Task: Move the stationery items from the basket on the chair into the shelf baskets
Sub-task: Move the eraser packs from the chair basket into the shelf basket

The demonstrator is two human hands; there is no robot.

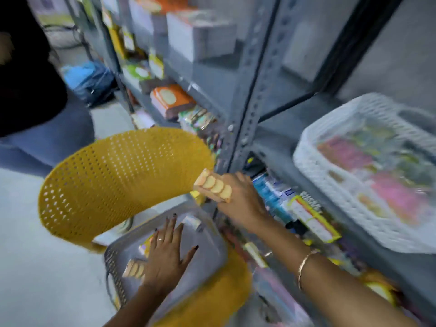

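A grey basket [207, 234] sits on the seat of a yellow perforated chair [113, 180]. My left hand [167, 251] lies flat inside it with fingers spread, next to a small orange pack with round cream shapes [133, 269] and a white item [192, 221]. My right hand [238, 197] holds a matching orange pack [212, 188] above the basket's far corner, close to the grey shelf post [245, 114]. A white woven shelf basket [330, 185] with pink and green packets sits on the shelf to the right. The frame is motion-blurred.
The grey metal shelving [271, 74] holds boxes, an orange box [172, 100] and blue and yellow packs [313, 215] on a lower level. A person in dark top and jeans [35, 102] stands at the left. A blue bag [89, 79] lies on the floor.
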